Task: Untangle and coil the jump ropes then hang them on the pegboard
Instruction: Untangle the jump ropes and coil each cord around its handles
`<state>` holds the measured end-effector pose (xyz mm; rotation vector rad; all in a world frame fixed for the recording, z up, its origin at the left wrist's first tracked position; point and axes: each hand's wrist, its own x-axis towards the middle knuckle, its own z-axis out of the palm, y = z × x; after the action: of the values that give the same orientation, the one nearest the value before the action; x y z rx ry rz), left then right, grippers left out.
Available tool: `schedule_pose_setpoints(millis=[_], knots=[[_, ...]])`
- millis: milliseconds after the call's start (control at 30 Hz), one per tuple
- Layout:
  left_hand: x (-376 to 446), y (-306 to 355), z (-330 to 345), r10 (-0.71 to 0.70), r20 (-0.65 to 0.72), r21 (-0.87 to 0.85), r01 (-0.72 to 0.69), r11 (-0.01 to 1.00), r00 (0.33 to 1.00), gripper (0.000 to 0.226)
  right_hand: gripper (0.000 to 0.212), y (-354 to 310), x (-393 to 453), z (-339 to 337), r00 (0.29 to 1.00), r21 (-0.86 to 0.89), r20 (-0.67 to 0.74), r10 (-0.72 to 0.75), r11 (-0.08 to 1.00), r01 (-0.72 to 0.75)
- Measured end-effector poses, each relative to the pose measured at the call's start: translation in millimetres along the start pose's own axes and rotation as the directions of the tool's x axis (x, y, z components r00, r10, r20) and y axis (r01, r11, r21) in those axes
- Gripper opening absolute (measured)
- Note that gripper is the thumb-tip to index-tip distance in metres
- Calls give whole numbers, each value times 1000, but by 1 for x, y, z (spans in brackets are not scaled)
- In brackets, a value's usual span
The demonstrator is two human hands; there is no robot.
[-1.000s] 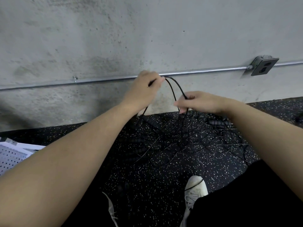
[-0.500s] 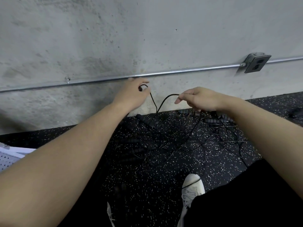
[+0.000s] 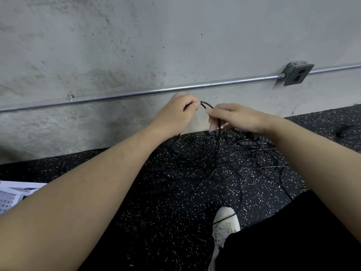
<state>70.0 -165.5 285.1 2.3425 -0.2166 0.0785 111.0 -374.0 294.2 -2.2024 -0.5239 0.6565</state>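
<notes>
1. Above the speckled floor [image 3: 156,222], close to the concrete wall [image 3: 136,45], both hands hold one short arch of thin black rope [image 3: 206,104] lifted from the tangle [image 3: 224,165]
2. Left hand [image 3: 175,116] has its fingers curled, pinching the rope between thumb and fingertips at the arch's left end
3. Right hand [image 3: 236,118] pinches the same strand at the arch's right end; from there it drops straight down past the fingers [image 3: 213,126] into the pile
4. This cord looks light, limp and springy, likely to snag on its neighbours, so a pinch on a single strand and slow pulling seem wise; the thicker ribbed handles [image 3: 252,142] on the floor would give a firmer hold
5. Left of the arms, the pegboard [image 3: 7,200] lies well apart from the ropes; one strand crosses the white shoe [image 3: 224,225]
</notes>
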Motion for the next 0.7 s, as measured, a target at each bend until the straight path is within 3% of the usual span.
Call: schedule_pose_setpoints(millis=[100, 167, 300, 400, 500, 600, 700], knots=[[2, 2, -5, -65, -118, -135, 48, 990, 991, 23, 26, 15, -4, -2, 960, -275, 215, 181, 954, -118], [5, -3, -7, -168, -170, -225, 127, 966, 971, 23, 18, 19, -7, -3, 935, -277, 250, 253, 944, -182], [11, -22, -10, -454, -147, -419, 361, 833, 879, 22, 26, 17, -8, -6, 987, -131, 68, 146, 982, -136], [10, -29, -11, -548, -83, -418, 470, 777, 832, 18, 26, 16, -8, -7, 994, -25, -42, 100, 995, -101], [6, -23, -8, -472, -73, -303, 431, 850, 879, 24, 27, 12, -12, -9, 991, 4, -107, 79, 997, -79], [5, -9, 0, -251, -91, -76, 245, 967, 964, 31, 27, 4, -15, -9, 990, -33, -136, 26, 999, -31], [2, 6, 17, -82, 38, 82, 79, 993, 996, 31, 26, 0, -13, -8, 989, -25, -151, -8, 1000, 5]])
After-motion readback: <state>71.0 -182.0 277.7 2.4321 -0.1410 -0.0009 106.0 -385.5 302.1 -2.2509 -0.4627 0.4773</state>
